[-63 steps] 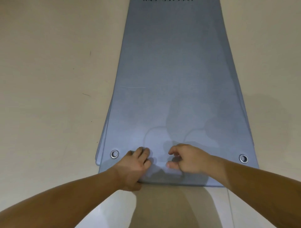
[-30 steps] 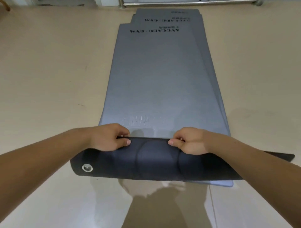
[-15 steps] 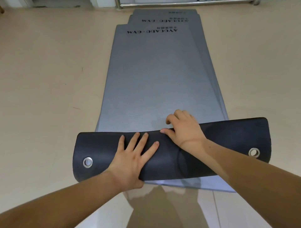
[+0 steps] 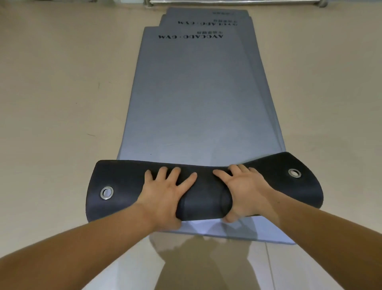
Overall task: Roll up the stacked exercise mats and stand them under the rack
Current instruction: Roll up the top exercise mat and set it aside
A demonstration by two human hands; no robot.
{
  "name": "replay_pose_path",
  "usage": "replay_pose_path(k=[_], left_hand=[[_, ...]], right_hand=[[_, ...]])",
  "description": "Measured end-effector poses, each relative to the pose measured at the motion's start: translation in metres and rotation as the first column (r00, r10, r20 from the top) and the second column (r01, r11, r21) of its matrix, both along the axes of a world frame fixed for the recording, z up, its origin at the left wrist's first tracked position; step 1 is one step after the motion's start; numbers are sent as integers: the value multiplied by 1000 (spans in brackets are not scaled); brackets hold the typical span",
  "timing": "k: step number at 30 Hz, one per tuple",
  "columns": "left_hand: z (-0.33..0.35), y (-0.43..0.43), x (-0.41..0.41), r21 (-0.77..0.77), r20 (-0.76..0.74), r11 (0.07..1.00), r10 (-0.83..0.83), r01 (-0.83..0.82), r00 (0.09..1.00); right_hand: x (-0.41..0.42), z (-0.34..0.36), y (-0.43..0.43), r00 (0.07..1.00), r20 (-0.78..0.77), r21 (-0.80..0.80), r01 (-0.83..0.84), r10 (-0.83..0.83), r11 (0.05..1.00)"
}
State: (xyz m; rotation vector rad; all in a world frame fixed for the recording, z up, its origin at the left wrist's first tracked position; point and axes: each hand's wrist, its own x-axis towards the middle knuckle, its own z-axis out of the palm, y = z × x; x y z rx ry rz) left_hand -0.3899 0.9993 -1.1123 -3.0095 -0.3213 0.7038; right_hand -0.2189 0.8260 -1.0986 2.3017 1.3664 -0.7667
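Several grey exercise mats (image 4: 198, 99) lie stacked on the floor, running away from me, with black lettering at the far end. The near end of the top mat is folded over into a low roll (image 4: 128, 186) that shows its black underside and two metal eyelets. My left hand (image 4: 165, 196) presses flat on the roll with its fingers spread. My right hand (image 4: 246, 192) lies on the roll beside it, fingers over the top and thumb at the near edge. The lower mats' grey near edge (image 4: 268, 234) shows beneath my hands.
A beige floor (image 4: 62, 103) surrounds the mats on both sides. At the very top of the view runs the metal bottom bar of a rack (image 4: 227, 2), just beyond the far end of the mats. My shadow falls on the shiny floor near me.
The top mat's near end was lifted and folded over, exposing its black side. The roll has moved farther along the mat, and my right hand has come back to lie on it.
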Motion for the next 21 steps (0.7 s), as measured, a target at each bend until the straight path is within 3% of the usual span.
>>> replay_pose_path(k=[3,6,11,15,18,21], left_hand=[[-8,-12,-18,55,18,998,13,-14,1000],[-5,5,-14,-125,-63,991,42,-49,997],[24,19,-2,-348,-122,937,-64,18,990],[42,34,8,-570,-400,799,-67,-191,914],[41,48,20,-600,-532,711,-12,-367,847],[41,63,25,-579,-484,703,113,-414,868]], right_hand=[[5,0,0,995,-93,29,23,-20,999],[8,4,9,981,-188,-19,40,-43,999],[16,23,17,923,-354,-241,67,-152,968],[18,29,17,836,-482,-328,104,-261,939],[27,27,15,790,-532,-243,202,-304,949],[39,23,14,790,-539,-77,300,-293,951]])
